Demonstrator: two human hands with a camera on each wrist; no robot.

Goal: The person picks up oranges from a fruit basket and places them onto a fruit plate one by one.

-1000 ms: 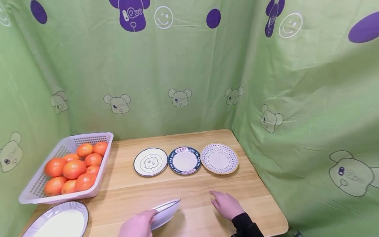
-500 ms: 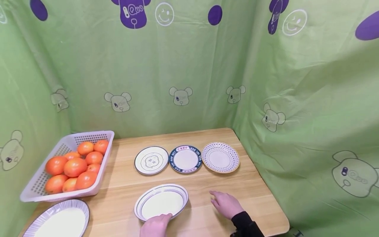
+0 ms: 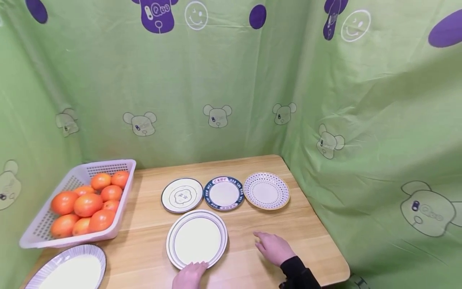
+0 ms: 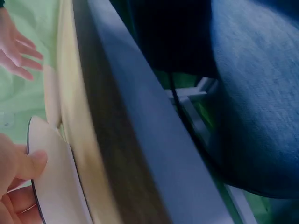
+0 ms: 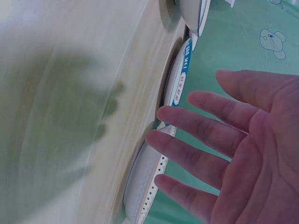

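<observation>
Clock is read on the head view, centred on the held plate, 12 toward the curtain (image 3: pixel 223 60). At 6 o'clock my left hand (image 3: pixel 189 276) pinches the rim of a white plate with grey rings (image 3: pixel 197 239); the left wrist view shows thumb on one side of the rim, fingers curled on the other. The plate tilts; I cannot tell whether its lower side touches the wooden tabletop (image 3: pixel 144 233). At 3 o'clock I have the right hand (image 3: pixel 275 249), fingers extended, with gaps between them in the right wrist view, near the tabletop, black sleeve (image 3: pixel 298 271) behind it.

Edges: the far rim of the held plate sits just beside, or slightly overlaps in view, the cloud-motif plate (image 3: pixel 182 195) at 11–12. Next in that row, the blue-rimmed lettered plate (image 3: pixel 223 193) lies at 1 and the dotted plate (image 3: pixel 266 190) at 2, rims close together. A ribbed-rim plate (image 3: pixel 72 271) lies at 8–9, cut by the frame. At 10 stands the perforated plastic basket (image 3: pixel 126 196) of orange-red fruits (image 3: pixel 88 205).

Room: a strip of wood runs between basket and held plate; another separates plate and right hand, continuing beyond that hand to the table's right edge.
</observation>
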